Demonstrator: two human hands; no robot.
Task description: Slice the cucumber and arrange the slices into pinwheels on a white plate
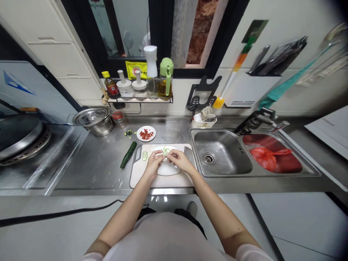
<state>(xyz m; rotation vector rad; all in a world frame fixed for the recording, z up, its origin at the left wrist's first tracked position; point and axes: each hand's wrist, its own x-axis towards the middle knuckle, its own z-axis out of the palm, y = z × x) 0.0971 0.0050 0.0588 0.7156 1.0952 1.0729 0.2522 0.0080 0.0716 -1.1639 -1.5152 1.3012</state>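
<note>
Fingers of both hands meet over a white plate (168, 169) that rests on the cutting board (141, 177). The left hand (154, 160) and the right hand (178, 158) are pinched nearly closed, fingertip to fingertip, on what looks like a cucumber slice (165, 152), though it is too small to be sure which hand bears it. More slices lie fanned along the plate's far rim, and a few wait on the board's left edge (144, 156) (just beside the handle slot). The uncut part of the cucumber (128, 154) lies on the steel surface (95, 170) to the left of the board, and a small dish of chopped red chilli (146, 133) sits behind. The sink (225, 159) is just to the right. Laying a slice well probably calls for a light pinch at its edges, lowering it flat so it overlaps its neighbour evenly without nudging those already set.
</note>
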